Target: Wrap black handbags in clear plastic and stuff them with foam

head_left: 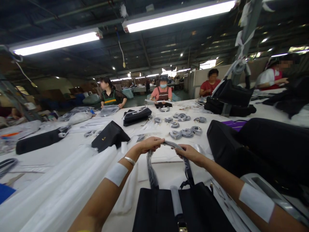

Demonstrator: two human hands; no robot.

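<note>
A black handbag [161,209] stands upright at the front of the table, close to me. Its handle [151,172] arches above it, wrapped in clear plastic. My left hand [152,144] grips the top of the arch on its left side, fingers closed round it. On the right side of the arch, my right hand [189,153] holds the same handle with curled fingers. A strip of pale wrap [176,201] covers the bag's front strap, above a gold-coloured buckle [182,226].
White wrapping sheets [70,187] lie left of the bag. Several coiled, wrapped straps [187,132] are spread beyond my hands. Black bags [111,137] stand on the table, with larger ones [272,145] piled at right. Co-workers [164,91] are across the table.
</note>
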